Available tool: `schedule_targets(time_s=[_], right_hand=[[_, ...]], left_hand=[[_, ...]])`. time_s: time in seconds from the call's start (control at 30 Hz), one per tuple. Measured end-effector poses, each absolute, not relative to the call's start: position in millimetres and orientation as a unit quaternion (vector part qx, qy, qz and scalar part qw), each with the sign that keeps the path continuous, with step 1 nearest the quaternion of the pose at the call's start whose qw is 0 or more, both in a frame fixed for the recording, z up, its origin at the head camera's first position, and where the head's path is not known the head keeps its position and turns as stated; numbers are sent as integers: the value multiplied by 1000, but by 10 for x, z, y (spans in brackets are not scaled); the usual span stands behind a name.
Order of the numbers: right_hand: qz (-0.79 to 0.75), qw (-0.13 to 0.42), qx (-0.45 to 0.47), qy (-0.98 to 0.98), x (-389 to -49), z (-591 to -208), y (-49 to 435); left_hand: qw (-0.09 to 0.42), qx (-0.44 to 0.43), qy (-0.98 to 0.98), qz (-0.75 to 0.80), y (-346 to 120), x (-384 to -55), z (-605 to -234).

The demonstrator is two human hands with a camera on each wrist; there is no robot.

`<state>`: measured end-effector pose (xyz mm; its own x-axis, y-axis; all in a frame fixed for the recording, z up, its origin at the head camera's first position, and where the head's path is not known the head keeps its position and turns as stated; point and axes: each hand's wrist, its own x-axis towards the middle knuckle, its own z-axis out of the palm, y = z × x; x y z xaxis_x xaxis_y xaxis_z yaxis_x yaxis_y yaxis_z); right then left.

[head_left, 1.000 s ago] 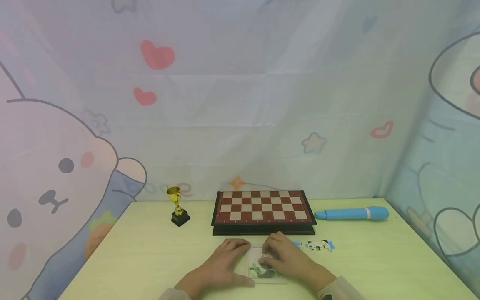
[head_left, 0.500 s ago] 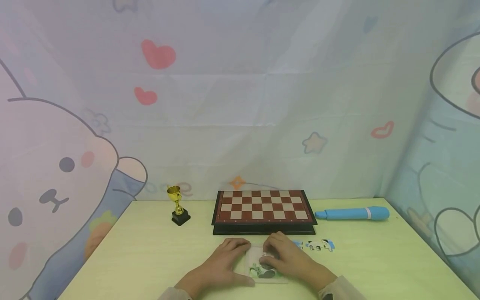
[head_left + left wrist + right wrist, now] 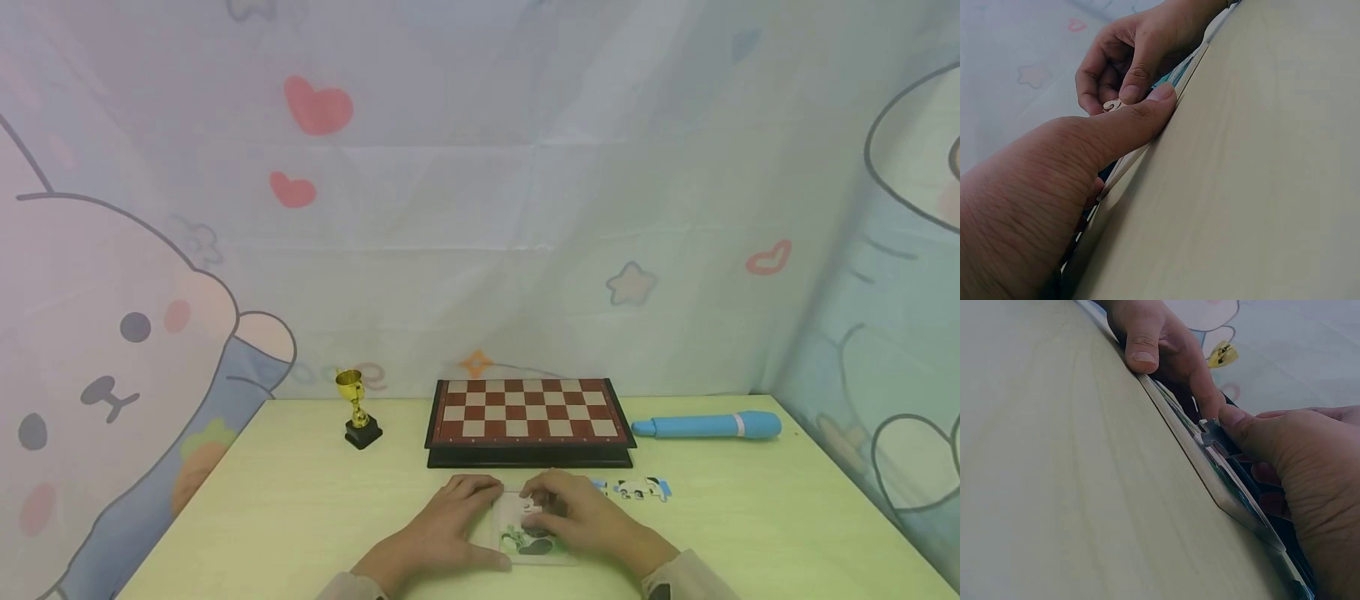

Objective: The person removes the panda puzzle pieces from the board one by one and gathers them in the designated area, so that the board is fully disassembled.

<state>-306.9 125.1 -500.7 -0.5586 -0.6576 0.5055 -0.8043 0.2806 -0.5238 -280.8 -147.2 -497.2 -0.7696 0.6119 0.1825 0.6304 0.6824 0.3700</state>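
Observation:
A small jigsaw puzzle board [image 3: 543, 561] with a pale frame lies on the table between the hands, a green and dark picture showing in its lower part. My left hand [image 3: 450, 525] holds it at the left, thumb along the near edge and fingers at the far left corner. Over the board, my right hand [image 3: 588, 518] pinches a puzzle piece [image 3: 1219, 439] between thumb and fingers. That piece is tilted up from the board in the right wrist view; the fingers partly hide it. More puzzle pieces [image 3: 642, 488], blue, white and black, lie beyond the right hand.
Behind the hands stands a red-and-white checkered chessboard box [image 3: 528, 412]. A gold trophy cup [image 3: 357, 408] on a black base is at the back left. A blue microphone-shaped object [image 3: 705, 426] lies at the back right. A printed curtain [image 3: 480, 208] borders the table.
My right hand has shifted and turned slightly over the board, and a bit more of the pale piece shows at its fingertips. The left hand keeps its place.

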Motion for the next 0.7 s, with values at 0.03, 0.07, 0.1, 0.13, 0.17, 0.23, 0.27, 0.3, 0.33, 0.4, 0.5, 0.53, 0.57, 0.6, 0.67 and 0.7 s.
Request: schedule_targets(time_s=[0.03, 0.07, 0.1, 0.13, 0.17, 0.23, 0.27, 0.3, 0.33, 0.4, 0.5, 0.53, 0.57, 0.6, 0.67, 0.7], right_hand=[[387, 97, 463, -792, -3069, -5007, 1253], [389, 98, 463, -790, -3068, -5008, 1255], [392, 99, 463, -789, -3068, -5009, 1256], [395, 98, 460, -789, -3066, -5009, 1256], [398, 96, 456, -790, -3066, -5009, 1257], [402, 93, 445, -794, -3062, -5002, 1262], [405, 93, 437, -798, -3060, -4995, 1268], [406, 94, 430, -801, -3060, -4987, 1278], [407, 95, 421, -805, -3059, -4979, 1293], [408, 101, 400, -815, -3062, -4968, 1344], [408, 114, 378, -823, -3090, -4976, 1479], [407, 120, 371, -826, -3098, -4981, 1540], [406, 126, 367, -827, -3109, -4992, 1608], [408, 129, 362, -828, -3118, -5001, 1681], [406, 141, 352, -831, -3123, -5008, 1833], [402, 147, 345, -836, -3124, -5011, 1910]], left_hand=[[22, -339, -917, -209, -1473, -2808, -4971], [23, -339, -918, -207, -1472, -2809, -4971], [23, -339, -917, -206, -1472, -2809, -4971], [24, -340, -918, -205, -1470, -2809, -4971], [25, -341, -917, -204, -1470, -2809, -4969], [25, -341, -917, -204, -1469, -2809, -4967], [24, -341, -917, -204, -1469, -2810, -4967], [23, -341, -917, -205, -1471, -2809, -4964], [22, -340, -917, -206, -1471, -2808, -4961], [20, -339, -917, -209, -1471, -2805, -4955], [20, -338, -917, -210, -1469, -2801, -4946], [20, -338, -917, -209, -1467, -2801, -4947], [20, -338, -917, -209, -1465, -2802, -4949], [20, -339, -917, -208, -1465, -2803, -4951], [20, -339, -917, -208, -1468, -2805, -4955], [20, -339, -917, -209, -1470, -2807, -4957]])
